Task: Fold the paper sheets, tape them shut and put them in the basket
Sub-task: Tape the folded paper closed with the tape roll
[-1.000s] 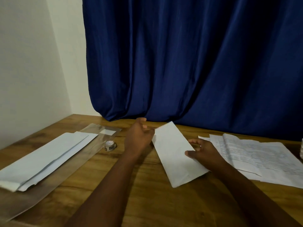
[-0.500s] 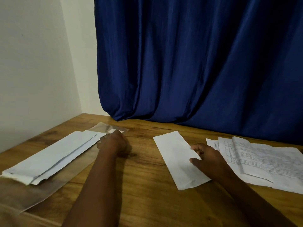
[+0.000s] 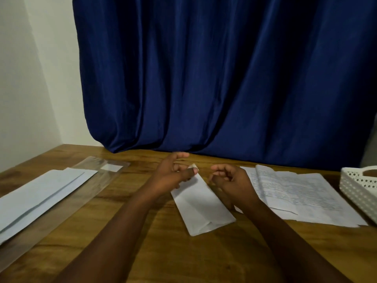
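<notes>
Head view: wooden table (image 3: 163, 252), blue curtain (image 3: 204, 78) behind; left hand (image 3: 171, 176) fingers pinch folded sheet (image 3: 202, 209); right hand (image 3: 230, 180) curled, empty.

Curtain (image 3: 224, 78), filling twelve o'clock: deep navy blue, darker vertical fold shadows. Wall (image 3: 30, 78) at ten o'clock: plain off-white. Tabletop (image 3: 163, 252): warm brown wood, streaked grain with darker bands. Folded sheet (image 3: 201, 207) at centre: plain white, faintly grey in the dim light. Printed sheets (image 3: 295, 193) at three o'clock: white with rows of fine dark text lines, too small to read. Basket (image 3: 359, 190) at far three o'clock: cream-white, regular pattern of small perforations along its wall. Envelopes (image 3: 40, 197) at nine o'clock: pale bluish-white, unmarked. Plastic sleeve (image 3: 98, 180) beneath them: clear, glossy, with a small white rectangular label near its far end.
</notes>
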Available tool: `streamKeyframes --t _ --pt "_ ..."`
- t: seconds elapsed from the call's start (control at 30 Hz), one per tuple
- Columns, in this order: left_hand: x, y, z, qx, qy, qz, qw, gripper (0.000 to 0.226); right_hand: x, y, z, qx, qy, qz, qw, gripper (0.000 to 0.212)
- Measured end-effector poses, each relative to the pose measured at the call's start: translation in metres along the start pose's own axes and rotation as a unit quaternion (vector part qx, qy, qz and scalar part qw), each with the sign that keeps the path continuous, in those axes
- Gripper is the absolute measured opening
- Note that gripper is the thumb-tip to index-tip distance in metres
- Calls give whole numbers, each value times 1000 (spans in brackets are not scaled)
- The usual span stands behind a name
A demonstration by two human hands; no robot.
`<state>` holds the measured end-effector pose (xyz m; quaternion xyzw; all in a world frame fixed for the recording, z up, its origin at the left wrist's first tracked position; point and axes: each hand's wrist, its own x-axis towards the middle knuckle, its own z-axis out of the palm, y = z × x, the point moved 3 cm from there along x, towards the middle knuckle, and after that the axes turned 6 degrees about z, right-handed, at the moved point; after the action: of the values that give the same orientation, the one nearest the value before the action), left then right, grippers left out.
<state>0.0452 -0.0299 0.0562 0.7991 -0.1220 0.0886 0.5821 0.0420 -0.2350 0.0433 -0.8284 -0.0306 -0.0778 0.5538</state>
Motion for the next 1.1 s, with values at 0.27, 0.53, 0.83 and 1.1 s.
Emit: streamKeyframes --t 0.27,0.53,0.83,1.1 --pt "-5 -8 32 -64 -27 12 998 60 -6 -6 -2 82 -34 -14 996 15" --pt "-4 -7 34 -66 -13 22 998 56 -5 -6 -4 47 -38 -49 997 18" --pt "-10 2 32 -120 -19 -19 992 46 -2 -5 -5 48 -18 -84 995 14" --pt "-16 -2 29 -233 -31 -179 955 39 -10 -10 0 -8 5 -176 984 17"
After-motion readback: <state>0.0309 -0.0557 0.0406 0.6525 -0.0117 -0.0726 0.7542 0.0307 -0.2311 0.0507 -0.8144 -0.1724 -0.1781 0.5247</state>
